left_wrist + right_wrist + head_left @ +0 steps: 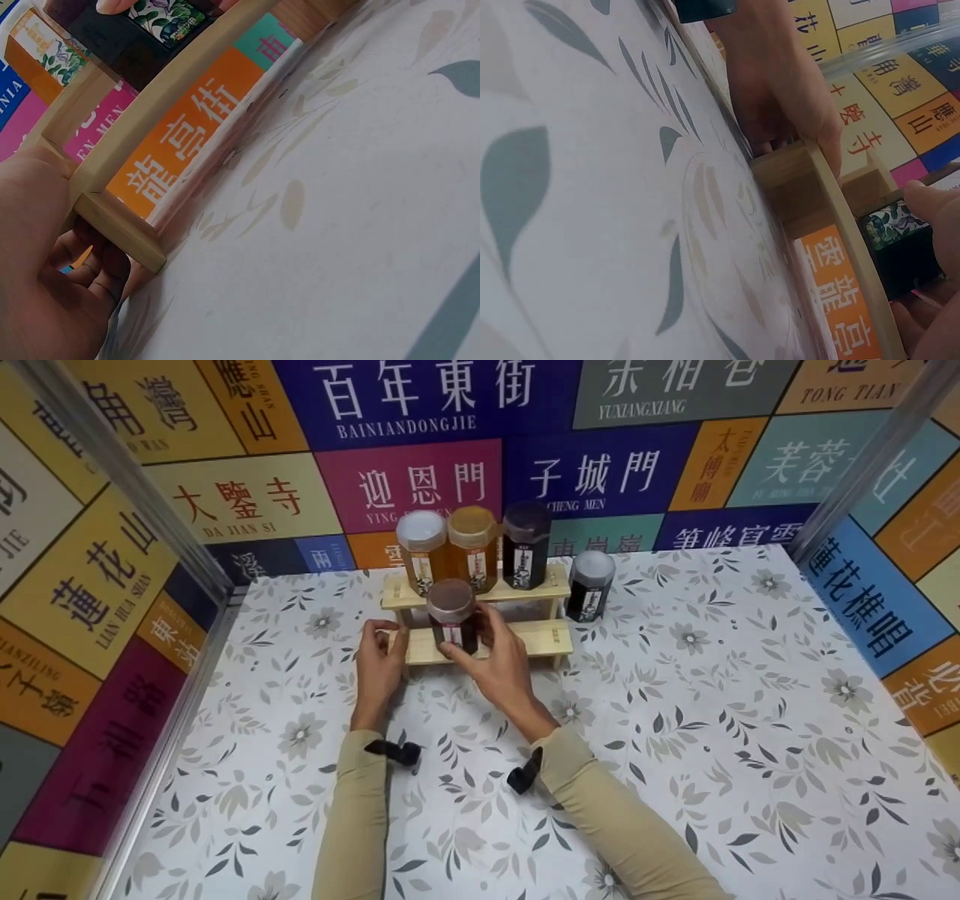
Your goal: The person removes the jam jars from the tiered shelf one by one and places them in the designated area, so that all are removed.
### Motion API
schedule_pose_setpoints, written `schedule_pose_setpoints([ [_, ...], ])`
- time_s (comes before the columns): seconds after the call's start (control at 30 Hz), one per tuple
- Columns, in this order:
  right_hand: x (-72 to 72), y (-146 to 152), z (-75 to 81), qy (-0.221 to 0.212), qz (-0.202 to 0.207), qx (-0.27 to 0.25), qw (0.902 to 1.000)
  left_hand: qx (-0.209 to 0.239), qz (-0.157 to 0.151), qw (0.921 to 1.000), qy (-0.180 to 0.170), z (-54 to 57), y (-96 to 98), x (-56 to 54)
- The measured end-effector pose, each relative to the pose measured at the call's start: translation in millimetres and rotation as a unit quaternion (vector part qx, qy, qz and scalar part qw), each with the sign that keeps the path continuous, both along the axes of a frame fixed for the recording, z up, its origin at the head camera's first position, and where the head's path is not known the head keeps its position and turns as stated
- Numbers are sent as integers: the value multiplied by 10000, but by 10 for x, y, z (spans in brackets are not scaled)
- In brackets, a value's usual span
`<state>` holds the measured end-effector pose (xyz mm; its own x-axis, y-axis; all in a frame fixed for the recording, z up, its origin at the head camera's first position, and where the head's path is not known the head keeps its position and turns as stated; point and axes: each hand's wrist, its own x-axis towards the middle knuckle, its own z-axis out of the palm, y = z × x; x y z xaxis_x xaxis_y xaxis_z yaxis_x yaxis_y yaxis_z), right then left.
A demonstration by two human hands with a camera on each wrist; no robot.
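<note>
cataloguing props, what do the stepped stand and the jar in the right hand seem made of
Stepped stand: likely wood, matte, by its pale yellowish tone and squared edges. Jar: smooth-sided, glass or plastic; too dark to tell.

My right hand (501, 660) holds the front jar (452, 619) at the stand (510, 645), left of the middle of its lower step (544, 637), whose left end my left hand (380, 660) grips; behind, on the upper step (556, 577), stand the left jar (422, 556), the middle jar (473, 551) and the right jar (526, 547); the outer jar (591, 589) stands on the table (675, 735), just right of the stand, with the wall (409, 476) behind
</note>
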<state>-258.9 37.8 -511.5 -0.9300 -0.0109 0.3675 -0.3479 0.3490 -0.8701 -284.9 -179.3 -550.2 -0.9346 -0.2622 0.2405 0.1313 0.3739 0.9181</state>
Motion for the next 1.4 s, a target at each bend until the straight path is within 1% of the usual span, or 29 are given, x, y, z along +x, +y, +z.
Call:
schedule_pose_setpoints([
  [0.17, -5, -17, 5, 48, -41, 203, 9998, 0, 27, 10000, -71, -4, -8, -6],
  [0.33, -37, -50, 66, -101, -118, 343, 9993, -78, 20, 9999, -140, 4, -23, -13],
  [0.47, -57, -33, 80, -125, 3, 232, 9997, -57, 25, 9999, -154, 7, -21, 1],
  [0.63, -14, 58, 71, -150, 297, -76, 9994, -56, 31, 9998, -169, 11, -7, 2],
  [0.73, 30, 153, 79, -215, 403, -115, 9989, -54, 36, 9998, -187, 14, -2, -7],
  [0.83, 62, 265, 82, -272, 441, -31, 9987, -77, 35, 9998, -168, 10, -2, -17],
  [1.07, 90, 579, 108, -403, 433, 267, 9979, -20, -85, 10000, 32, -2, 7, -6],
  [1.27, 113, 950, 118, -316, 438, 503, 9973, -31, -58, 10000, -45, -15, 17, 1],
  [1.4, 91, 1156, 132, -344, 342, 453, 9978, 42, -59, 10000, -59, -16, 0, -6],
])
